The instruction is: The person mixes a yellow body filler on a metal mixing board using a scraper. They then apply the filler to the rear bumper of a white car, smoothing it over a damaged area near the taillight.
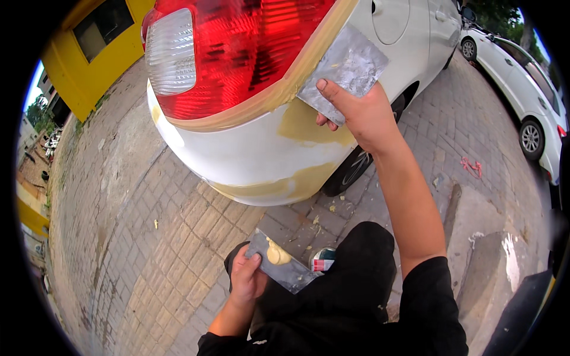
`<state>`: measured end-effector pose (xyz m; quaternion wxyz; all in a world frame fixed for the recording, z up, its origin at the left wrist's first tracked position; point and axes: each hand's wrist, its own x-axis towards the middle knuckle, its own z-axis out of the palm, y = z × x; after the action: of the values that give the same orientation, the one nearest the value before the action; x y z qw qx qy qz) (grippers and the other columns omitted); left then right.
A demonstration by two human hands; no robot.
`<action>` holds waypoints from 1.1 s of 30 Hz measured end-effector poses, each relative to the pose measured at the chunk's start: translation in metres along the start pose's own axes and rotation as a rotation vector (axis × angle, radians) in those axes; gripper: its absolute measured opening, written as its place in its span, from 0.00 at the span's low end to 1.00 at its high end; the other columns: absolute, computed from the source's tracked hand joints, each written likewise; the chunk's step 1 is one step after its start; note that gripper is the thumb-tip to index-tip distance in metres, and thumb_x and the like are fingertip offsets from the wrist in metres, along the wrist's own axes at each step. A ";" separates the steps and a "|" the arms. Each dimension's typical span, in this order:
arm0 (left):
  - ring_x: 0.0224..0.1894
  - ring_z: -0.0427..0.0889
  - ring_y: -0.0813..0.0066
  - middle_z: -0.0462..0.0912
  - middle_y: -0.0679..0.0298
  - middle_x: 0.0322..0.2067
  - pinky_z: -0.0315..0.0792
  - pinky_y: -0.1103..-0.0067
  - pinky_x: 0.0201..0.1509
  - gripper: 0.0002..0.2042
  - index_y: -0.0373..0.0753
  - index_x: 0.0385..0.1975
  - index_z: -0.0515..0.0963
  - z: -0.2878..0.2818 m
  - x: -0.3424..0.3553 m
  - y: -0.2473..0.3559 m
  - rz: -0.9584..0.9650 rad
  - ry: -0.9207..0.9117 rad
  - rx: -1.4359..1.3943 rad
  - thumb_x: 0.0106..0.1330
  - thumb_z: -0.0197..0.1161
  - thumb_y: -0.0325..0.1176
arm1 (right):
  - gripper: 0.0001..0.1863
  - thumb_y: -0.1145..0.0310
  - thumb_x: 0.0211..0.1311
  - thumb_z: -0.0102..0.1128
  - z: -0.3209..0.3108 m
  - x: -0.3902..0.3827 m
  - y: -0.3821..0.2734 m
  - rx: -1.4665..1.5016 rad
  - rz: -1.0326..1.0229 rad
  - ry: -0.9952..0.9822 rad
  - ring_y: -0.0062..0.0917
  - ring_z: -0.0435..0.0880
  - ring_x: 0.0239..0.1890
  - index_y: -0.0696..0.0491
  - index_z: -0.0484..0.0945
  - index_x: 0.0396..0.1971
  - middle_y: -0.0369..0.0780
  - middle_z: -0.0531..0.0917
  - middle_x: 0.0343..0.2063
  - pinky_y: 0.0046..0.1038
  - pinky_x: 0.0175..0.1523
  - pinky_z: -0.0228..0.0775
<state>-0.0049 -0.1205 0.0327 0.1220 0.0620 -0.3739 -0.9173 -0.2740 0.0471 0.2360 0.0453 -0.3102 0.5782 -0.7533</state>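
Outdoors, a paved yard of grey interlocking bricks (pixel 148 249) is shown from above, with a yellow building (pixel 101 47) at the far left. Low in the middle, the left hand (pixel 246 279) is closed around the edge of a flat metal mixing board (pixel 285 267), on which a small dab of beige body filler (pixel 277 255) is carried. Just beside it a small tin (pixel 322 260) is seen on the ground, partly hidden by a black-clad knee. Above, the rear corner of a white car (pixel 249 148) is seen, with its red tail light (pixel 237 47) edged in tan masking tape (pixel 297 83). Beige filler patches (pixel 306 124) are spread on the panel below the light. To the right, the right hand (pixel 362 115) is clamped on a wide metal spreader (pixel 347 68), whose blade is held against the panel at the tape line. At the far right, another white car (pixel 522 89) is parked.

Filler could be dragged onto the tape or lens if the blade is tilted too far, and ridges could be left by uneven pressure. The dab could slide off if the board is tipped.
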 end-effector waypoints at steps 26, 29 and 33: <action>0.47 0.81 0.67 0.82 0.58 0.45 0.74 0.70 0.55 0.13 0.34 0.48 0.72 0.009 -0.001 0.006 -0.021 0.019 0.006 0.67 0.59 0.30 | 0.09 0.68 0.66 0.59 0.000 -0.001 0.000 -0.085 -0.022 0.010 0.21 0.81 0.21 0.59 0.75 0.37 0.38 0.82 0.26 0.23 0.22 0.70; 0.50 0.81 0.64 0.80 0.53 0.48 0.73 0.69 0.56 0.15 0.30 0.52 0.70 0.005 -0.001 0.005 -0.002 -0.022 0.003 0.69 0.55 0.31 | 0.09 0.68 0.66 0.59 -0.002 -0.001 0.001 -0.059 -0.031 0.001 0.21 0.81 0.21 0.59 0.75 0.37 0.38 0.82 0.27 0.23 0.23 0.70; 0.48 0.81 0.66 0.81 0.56 0.46 0.74 0.69 0.56 0.14 0.32 0.50 0.71 0.010 -0.002 0.006 -0.012 0.015 0.009 0.68 0.58 0.30 | 0.10 0.67 0.65 0.60 -0.004 -0.004 0.001 -0.126 -0.043 -0.010 0.21 0.81 0.22 0.58 0.75 0.38 0.38 0.82 0.27 0.23 0.23 0.70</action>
<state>-0.0039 -0.1172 0.0444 0.1190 0.0716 -0.3769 -0.9158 -0.2734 0.0521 0.2334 0.0123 -0.3286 0.6173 -0.7147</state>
